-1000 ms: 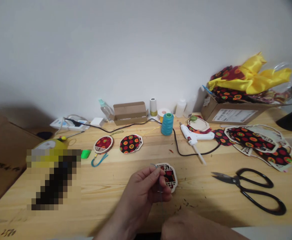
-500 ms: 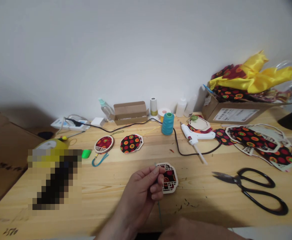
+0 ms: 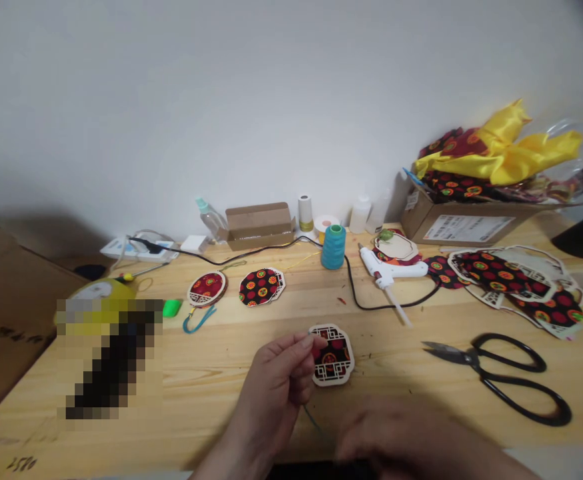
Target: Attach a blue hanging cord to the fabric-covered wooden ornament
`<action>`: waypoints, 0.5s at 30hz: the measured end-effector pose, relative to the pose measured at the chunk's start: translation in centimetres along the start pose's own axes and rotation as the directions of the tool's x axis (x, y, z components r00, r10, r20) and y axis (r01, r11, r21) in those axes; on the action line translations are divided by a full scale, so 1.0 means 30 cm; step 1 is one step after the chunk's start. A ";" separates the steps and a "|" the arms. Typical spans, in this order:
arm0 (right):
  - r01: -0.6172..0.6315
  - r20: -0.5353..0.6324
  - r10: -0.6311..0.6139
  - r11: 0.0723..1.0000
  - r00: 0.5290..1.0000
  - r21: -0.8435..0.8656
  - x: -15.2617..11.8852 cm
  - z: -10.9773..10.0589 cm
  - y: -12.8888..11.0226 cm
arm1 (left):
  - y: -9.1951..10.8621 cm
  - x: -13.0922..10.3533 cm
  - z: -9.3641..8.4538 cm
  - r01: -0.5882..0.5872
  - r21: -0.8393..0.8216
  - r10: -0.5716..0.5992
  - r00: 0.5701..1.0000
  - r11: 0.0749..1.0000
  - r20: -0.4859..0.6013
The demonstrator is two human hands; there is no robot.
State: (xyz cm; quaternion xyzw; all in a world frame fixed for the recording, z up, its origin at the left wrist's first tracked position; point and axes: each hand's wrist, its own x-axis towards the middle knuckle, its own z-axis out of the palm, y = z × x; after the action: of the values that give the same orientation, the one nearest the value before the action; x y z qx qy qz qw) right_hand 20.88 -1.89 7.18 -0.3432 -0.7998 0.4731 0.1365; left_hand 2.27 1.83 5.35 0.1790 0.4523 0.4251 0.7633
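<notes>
My left hand is closed in a pinch in the middle of the view. A thin teal cord trails out below its curled fingers. Just beyond the fingertips, partly overlapped by them, is a fabric-covered ornament with a pale fretwork wooden frame and dark red floral cloth. Whether the fingers touch its edge I cannot tell. Low in the view, right of the cord's lower end, my right hand is smeared by motion, its fingers unclear. Black-handled scissors lie to the right with blades pointing left.
A white glue gun with its black cable lies behind the ornament, near a teal thread cone. Two finished-looking fabric pieces lie back left. More framed cloth pieces and a cardboard box of fabric stand right.
My right hand has come up from the bottom edge, now blurred. My left fingers have shifted slightly left, showing more of the ornament. The cord below them now slants.
</notes>
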 end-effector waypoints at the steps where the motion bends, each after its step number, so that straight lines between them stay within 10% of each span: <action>1: -0.044 -0.086 0.039 0.998 0.996 -0.049 -0.034 -0.026 0.027 | 0.001 -0.002 -0.001 -0.003 0.009 0.003 1.000 1.000 -0.001; 3: -0.320 -0.462 0.173 0.911 0.870 -0.262 -0.125 -0.085 0.106 | 0.004 -0.007 -0.001 -0.009 0.028 0.010 1.000 1.000 -0.014; 6: -0.661 -0.661 0.287 0.620 0.693 -0.423 -0.283 -0.150 0.266 | 0.005 -0.008 0.005 -0.015 0.048 0.016 0.999 0.999 -0.031; 10: -0.750 -0.671 0.364 0.468 0.645 -0.467 -0.422 -0.150 0.439 | -0.001 -0.001 0.016 -0.011 0.058 0.012 1.000 0.998 -0.016; 15: -0.721 -0.637 0.354 0.459 0.685 -0.520 -0.429 -0.137 0.465 | -0.008 0.002 0.015 -0.018 0.063 0.018 1.000 0.998 0.005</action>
State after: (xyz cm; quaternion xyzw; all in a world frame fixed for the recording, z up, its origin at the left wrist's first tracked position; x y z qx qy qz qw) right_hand 38.32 -3.46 -1.20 -0.7059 -0.7076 0.0323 0.0000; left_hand 2.77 1.80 5.39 0.2080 0.4622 0.4170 0.7545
